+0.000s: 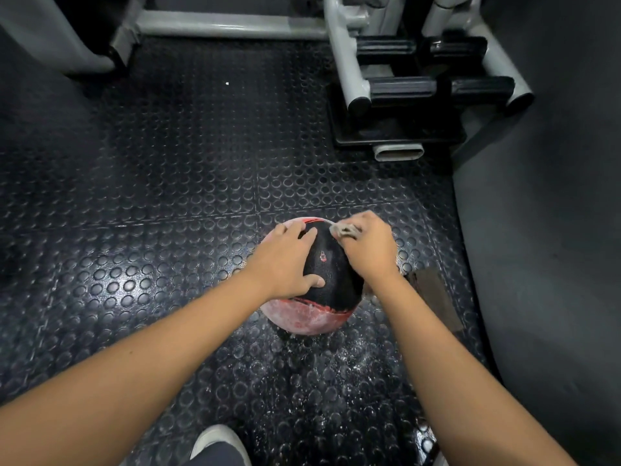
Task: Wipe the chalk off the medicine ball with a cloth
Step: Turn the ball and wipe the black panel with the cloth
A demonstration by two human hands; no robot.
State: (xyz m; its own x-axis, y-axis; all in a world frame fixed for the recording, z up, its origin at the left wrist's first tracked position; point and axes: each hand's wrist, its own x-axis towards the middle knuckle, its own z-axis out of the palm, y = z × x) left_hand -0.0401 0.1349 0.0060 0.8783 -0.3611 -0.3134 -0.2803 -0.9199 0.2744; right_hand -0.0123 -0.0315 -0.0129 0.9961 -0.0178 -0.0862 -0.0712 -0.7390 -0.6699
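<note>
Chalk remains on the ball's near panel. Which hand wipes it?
Right, probably: the right hand grips the cloth at the far side of the medicine ball, while the left hand lies spread on top, steadying it.

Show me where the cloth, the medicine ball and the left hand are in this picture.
cloth [346, 231]: head view, on the crumpled grey fold that shows.
medicine ball [331, 274]: head view, on its black top panel.
left hand [285, 260]: head view, on the back of the hand.
</note>
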